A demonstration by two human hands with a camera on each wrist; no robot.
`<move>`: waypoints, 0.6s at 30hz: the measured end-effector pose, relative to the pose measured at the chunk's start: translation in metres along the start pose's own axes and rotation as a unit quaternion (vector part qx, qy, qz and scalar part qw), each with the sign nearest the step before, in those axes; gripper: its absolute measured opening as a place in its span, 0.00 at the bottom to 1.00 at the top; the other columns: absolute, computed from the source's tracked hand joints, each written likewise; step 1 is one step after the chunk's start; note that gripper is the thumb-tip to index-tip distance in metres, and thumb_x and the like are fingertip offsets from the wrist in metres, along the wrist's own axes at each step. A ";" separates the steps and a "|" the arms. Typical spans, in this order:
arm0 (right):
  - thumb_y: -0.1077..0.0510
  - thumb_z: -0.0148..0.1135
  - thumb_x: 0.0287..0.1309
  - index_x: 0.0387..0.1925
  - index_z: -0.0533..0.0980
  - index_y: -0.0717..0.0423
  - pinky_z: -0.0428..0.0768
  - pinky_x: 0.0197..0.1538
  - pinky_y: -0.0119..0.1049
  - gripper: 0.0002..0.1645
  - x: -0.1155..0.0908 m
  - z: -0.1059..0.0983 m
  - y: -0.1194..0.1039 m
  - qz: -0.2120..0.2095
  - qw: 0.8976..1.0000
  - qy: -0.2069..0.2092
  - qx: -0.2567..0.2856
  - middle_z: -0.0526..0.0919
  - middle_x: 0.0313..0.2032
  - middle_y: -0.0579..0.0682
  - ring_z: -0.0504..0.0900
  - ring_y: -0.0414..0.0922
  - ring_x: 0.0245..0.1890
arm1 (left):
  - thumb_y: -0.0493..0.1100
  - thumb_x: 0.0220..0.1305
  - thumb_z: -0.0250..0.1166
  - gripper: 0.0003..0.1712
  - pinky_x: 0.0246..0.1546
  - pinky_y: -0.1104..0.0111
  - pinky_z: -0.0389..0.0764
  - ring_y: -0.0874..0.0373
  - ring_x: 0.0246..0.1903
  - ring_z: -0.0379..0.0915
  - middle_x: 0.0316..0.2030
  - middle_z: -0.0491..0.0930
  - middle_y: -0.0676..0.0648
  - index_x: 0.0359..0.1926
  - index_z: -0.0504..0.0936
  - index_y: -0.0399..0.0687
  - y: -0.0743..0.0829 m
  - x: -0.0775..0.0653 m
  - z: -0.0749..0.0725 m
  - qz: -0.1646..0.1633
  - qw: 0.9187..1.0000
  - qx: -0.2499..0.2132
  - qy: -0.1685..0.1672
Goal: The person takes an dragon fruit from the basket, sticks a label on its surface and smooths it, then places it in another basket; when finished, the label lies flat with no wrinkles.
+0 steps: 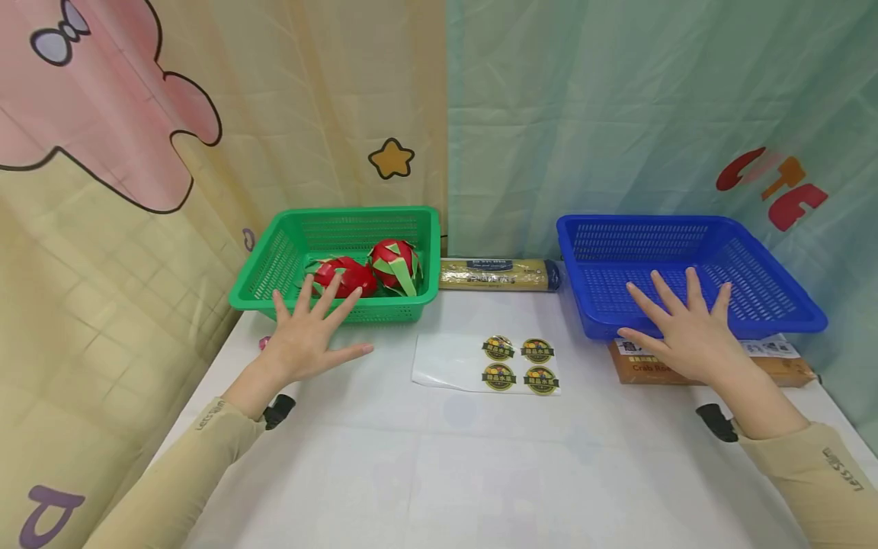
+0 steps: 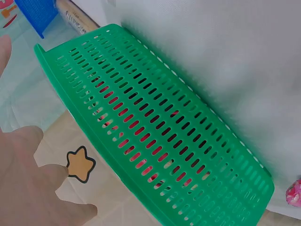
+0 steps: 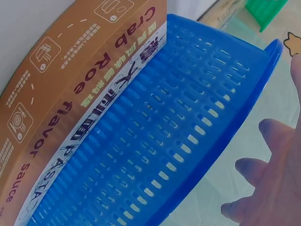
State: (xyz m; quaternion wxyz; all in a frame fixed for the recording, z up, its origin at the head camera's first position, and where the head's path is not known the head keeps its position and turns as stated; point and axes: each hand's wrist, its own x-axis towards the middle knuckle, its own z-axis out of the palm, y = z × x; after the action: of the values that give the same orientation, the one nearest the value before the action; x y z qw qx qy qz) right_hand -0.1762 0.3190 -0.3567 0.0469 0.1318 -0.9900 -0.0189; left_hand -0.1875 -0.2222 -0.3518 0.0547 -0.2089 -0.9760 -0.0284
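Observation:
My left hand (image 1: 302, 343), fingers spread, hovers in front of the green basket (image 1: 343, 311) and holds nothing. Two red dragon fruits with green scales lie in that basket: one dragon fruit (image 1: 357, 276) on the left, partly behind my fingertips, and another dragon fruit (image 1: 392, 252) at its right end. My right hand (image 1: 693, 343) is also spread and holds nothing; its fingertips overlap the blue basket (image 1: 583, 293), which has nothing in it. In the left wrist view, red shows through the slots of the green basket (image 2: 155, 127).
Between the baskets lies a long pasta package (image 1: 501, 276). In front of it is a clear sheet (image 1: 446, 362) with several round stickers (image 1: 498, 377). A brown crab roe sauce pasta box (image 3: 70, 89) sits before the blue basket. A small pink object (image 2: 294, 194) is near the left edge. Curtains hang behind.

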 end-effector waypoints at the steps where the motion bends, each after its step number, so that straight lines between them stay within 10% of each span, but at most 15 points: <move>1: 0.27 0.43 0.59 0.74 0.38 0.43 0.11 0.51 0.63 0.51 0.000 0.000 -0.001 0.000 1.000 0.001 0.001 0.40 0.70 0.66 0.18 0.67 0.64 | 0.77 0.54 0.50 0.54 0.51 0.27 0.27 0.32 0.68 0.21 0.72 0.38 0.40 0.74 0.48 0.56 0.000 0.000 0.000 0.000 1.000 -0.001 0.002; 13: 0.35 0.48 0.64 0.74 0.43 0.46 0.23 0.60 0.65 0.46 0.016 -0.014 -0.038 -0.030 0.993 0.047 0.104 0.43 0.71 0.64 0.26 0.62 0.68 | 0.71 0.59 0.53 0.50 0.52 0.27 0.34 0.34 0.69 0.25 0.72 0.40 0.39 0.74 0.44 0.57 0.007 -0.001 0.005 -0.024 0.994 -0.094 0.055; 18: 0.40 0.55 0.63 0.72 0.53 0.51 0.46 0.64 0.64 0.43 0.033 -0.016 -0.071 -0.046 0.969 0.088 0.226 0.53 0.70 0.60 0.44 0.60 0.70 | 0.58 0.63 0.59 0.43 0.57 0.38 0.55 0.38 0.65 0.50 0.65 0.57 0.35 0.72 0.54 0.45 0.017 -0.002 0.018 -0.068 0.954 -0.242 0.165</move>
State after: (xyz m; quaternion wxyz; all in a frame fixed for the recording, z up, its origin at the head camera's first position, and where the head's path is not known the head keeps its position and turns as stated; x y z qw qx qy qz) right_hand -0.1877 0.2417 -0.3413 0.1016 0.1859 -0.9533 0.2153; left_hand -0.1804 -0.2059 -0.3693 0.1603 -0.1411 -0.9294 -0.3012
